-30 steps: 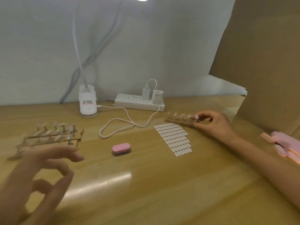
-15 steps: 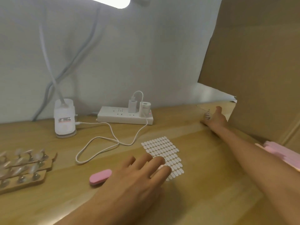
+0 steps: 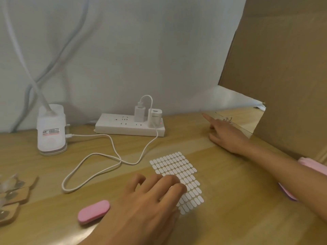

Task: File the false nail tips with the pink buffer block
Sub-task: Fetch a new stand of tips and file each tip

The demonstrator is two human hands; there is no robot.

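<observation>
By the table's front edge the buffer (image 3: pixel 93 212) lies untouched just left of my left grip (image 3: pixel 150 197), which is released with its fingers on the tab sheet (image 3: pixel 178 165); a careless slide could drag the sheet. At the far right corner my right grip (image 3: pixel 224 133), state unclear, might topple the tip stand (image 3: pixel 228 119).

Pale wall (image 3: pixel 141 50) behind a wooden table (image 3: pixel 230 209), brown cardboard (image 3: pixel 283 68) along its right edge, power strip (image 3: pixel 123 128) and lamp base (image 3: pixel 50 133) at the back edge, white cable (image 3: pixel 88 135) looping forward.

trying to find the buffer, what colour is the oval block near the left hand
Pink. The buffer block shows best in the head view.
</observation>
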